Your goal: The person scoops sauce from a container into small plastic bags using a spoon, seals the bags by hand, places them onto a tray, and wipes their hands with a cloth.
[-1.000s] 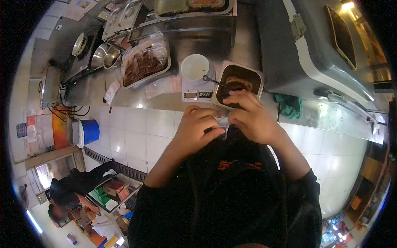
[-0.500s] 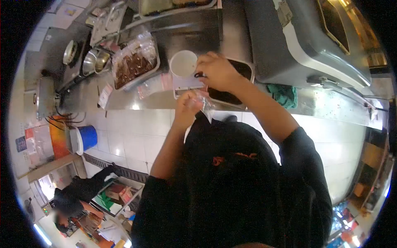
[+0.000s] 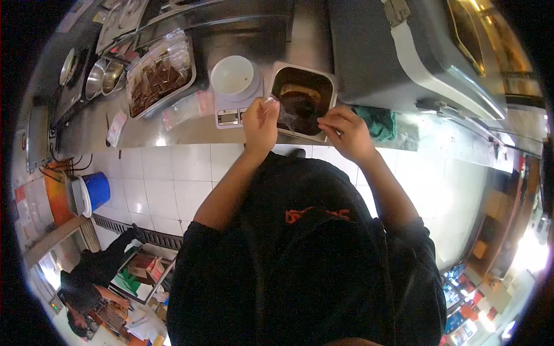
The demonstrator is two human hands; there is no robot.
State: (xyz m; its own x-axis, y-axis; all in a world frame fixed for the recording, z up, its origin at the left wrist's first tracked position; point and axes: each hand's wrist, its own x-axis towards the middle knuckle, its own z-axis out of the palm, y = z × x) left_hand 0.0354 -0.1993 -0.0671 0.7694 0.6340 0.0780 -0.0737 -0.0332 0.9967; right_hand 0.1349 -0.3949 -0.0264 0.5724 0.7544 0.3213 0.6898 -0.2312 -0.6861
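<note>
My left hand pinches a clear plastic bag in front of the steel pan's left side. My right hand is at the pan's lower right corner with thumb and fingertips pressed together; whatever they grip is too small to make out. The steel pan holds dark contents. To its left, a white bowl rests on a scale, and a few small specks show inside the bowl.
A tray of bagged brown food lies at the left, with plastic packets beside it. A green cloth lies right of the pan, below a large grey box. Another person is at lower left.
My right hand went to the bowl and has come back right, to the pan's corner. The dark-handled tool seen earlier at the pan no longer shows. My left hand still has the bag, now higher.
</note>
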